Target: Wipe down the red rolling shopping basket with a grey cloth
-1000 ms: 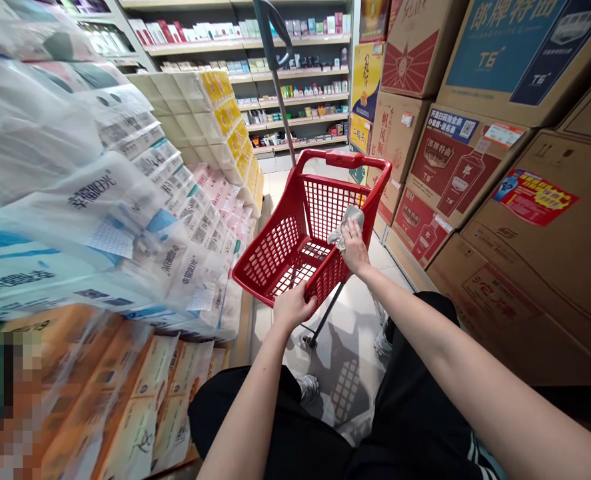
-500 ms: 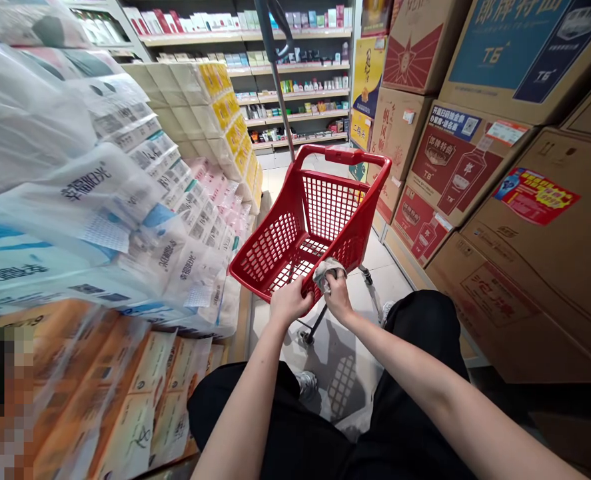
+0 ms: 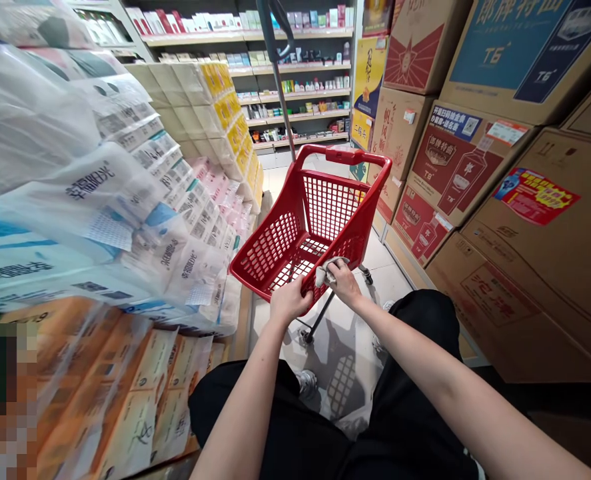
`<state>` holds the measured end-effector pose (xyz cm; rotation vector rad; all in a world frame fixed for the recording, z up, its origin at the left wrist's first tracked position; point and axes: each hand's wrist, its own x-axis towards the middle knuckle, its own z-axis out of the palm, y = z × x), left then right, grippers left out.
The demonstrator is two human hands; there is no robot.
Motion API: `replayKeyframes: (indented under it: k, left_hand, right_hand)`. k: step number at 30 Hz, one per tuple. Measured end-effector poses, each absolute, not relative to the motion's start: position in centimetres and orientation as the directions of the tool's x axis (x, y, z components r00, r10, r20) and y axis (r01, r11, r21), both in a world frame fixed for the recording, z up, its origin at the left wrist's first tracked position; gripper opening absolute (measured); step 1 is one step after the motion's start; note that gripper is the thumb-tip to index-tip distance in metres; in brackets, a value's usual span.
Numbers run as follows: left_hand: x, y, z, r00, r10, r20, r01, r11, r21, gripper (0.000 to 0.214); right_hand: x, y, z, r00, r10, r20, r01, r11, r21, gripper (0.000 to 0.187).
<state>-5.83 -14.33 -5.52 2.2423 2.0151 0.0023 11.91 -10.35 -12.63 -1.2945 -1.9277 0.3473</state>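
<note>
A red plastic basket cart (image 3: pixel 295 241) with latticed sides and a long metal pull rod (image 3: pixel 284 107) stands tilted before my knees. My left hand (image 3: pixel 290 301) is closed around its near rim, the thumb over the top edge. In my right hand (image 3: pixel 344 281) is a crumpled pale cloth (image 3: pixel 325 273), pressed against the outside of the near right side of the basket. The fingers bunch the cloth from above and partly cover it. No goods show inside the basket.
Stacked plastic-wrapped tissue packs (image 3: pixel 140 193) rise close on the left, with orange packs (image 3: pixel 140 400) below. Cardboard cartons (image 3: pixel 515 253) wall the right side. A shelf of small products (image 3: pixel 295 93) stands beyond. Cart casters (image 3: pixel 305 337) rest on the tiled floor between my feet.
My right hand has shifted slightly right with the cloth along the basket's side, and the wrist has turned. My left hand and the cart stay put.
</note>
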Motion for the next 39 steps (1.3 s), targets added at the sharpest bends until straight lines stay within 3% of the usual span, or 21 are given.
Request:
replayKeyframes:
  k: [3, 6, 13, 17, 23, 29, 33, 39]
  left_hand:
    - [-5.9, -14.4, -5.6, 0.122, 0.990, -0.074, 0.990, -0.116, 0.082, 0.038]
    - [-5.9, -14.6, -5.6, 0.114, 0.990, -0.079, 0.992, -0.109, 0.068, 0.037]
    - [-5.8, -14.9, -5.4, 0.114, 0.989, -0.090, 0.991, -0.107, 0.078, 0.034]
    - [-6.0, -14.8, -5.5, 0.126, 0.988, -0.088, 0.989, -0.118, 0.085, 0.034]
    - [-6.6, -14.7, -5.5, 0.142, 0.986, -0.089, 0.987, -0.134, 0.091, 0.036]
    - [-6.6, -14.7, -5.3, 0.174, 0.980, -0.091, 0.978, -0.162, 0.133, 0.051]
    - [-6.3, -14.9, -4.8, 0.198, 0.976, -0.095, 0.966, -0.178, 0.186, 0.072]
    - [-6.5, -15.0, -4.6, 0.261, 0.963, -0.064, 0.941, -0.239, 0.241, 0.084]
  right_hand:
    - [12.8, -9.7, -12.2, -0.206, 0.866, 0.456, 0.550, 0.488, -0.678, 0.011]
    - [12.9, -10.4, -12.6, -0.179, 0.862, 0.474, 0.461, 0.499, -0.734, 0.014]
    - [10.3, -13.3, -13.9, -0.220, 0.834, 0.505, 0.564, 0.531, -0.632, 0.032]
    - [9.6, -12.8, -13.9, -0.153, 0.863, 0.482, 0.538, 0.482, -0.692, 0.024]
    - [11.4, -12.2, -13.8, -0.232, 0.832, 0.505, 0.409, 0.554, -0.725, 0.018]
    - [11.5, -13.7, -14.1, -0.356, 0.773, 0.524, 0.534, 0.629, -0.565, 0.027]
    - [9.7, -14.6, -14.2, -0.359, 0.788, 0.501, 0.592, 0.607, -0.531, 0.036]
    - [10.2, -13.9, -14.9, -0.386, 0.754, 0.532, 0.544, 0.652, -0.529, 0.023]
